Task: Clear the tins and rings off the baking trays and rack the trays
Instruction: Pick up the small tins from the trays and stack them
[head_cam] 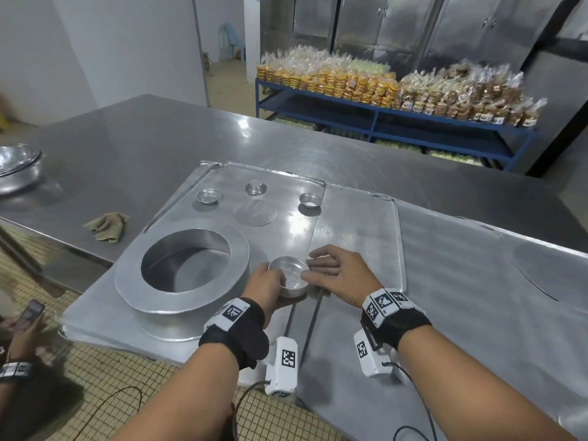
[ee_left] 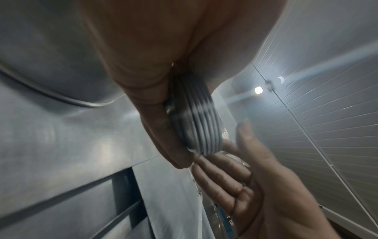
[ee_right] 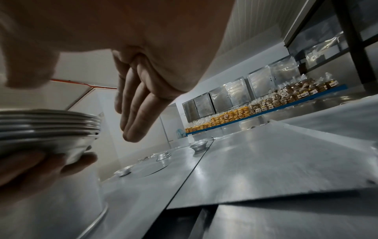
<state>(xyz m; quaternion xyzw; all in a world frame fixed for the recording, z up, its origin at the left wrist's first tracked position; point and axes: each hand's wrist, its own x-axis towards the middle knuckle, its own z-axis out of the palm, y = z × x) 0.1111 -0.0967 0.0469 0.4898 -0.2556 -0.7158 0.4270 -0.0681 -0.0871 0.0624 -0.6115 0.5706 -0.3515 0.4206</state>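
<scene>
My left hand (head_cam: pixel 265 281) grips a stack of small round tins (head_cam: pixel 289 280) from below, just above the near edge of the left baking tray (head_cam: pixel 286 230). The stacked rims (ee_left: pixel 196 119) show edge-on between its fingers (ee_left: pixel 161 127). My right hand (head_cam: pixel 334 270) sits right beside the stack with straight fingers (ee_right: pixel 137 116), holding nothing. A large metal ring (head_cam: pixel 184 259) stands on the left tray beside my left hand. Three single tins (head_cam: pixel 208 196) (head_cam: pixel 256 187) (head_cam: pixel 310 199) sit along that tray's far side. A second tray (head_cam: pixel 359 237) lies to the right.
A steel bowl (head_cam: pixel 16 170) and a crumpled cloth (head_cam: pixel 106 226) lie on the steel table at left. Another person's hand holds a phone (head_cam: pixel 30 313) at the lower left. A blue shelf of bagged biscuits (head_cam: pixel 397 90) stands behind the table.
</scene>
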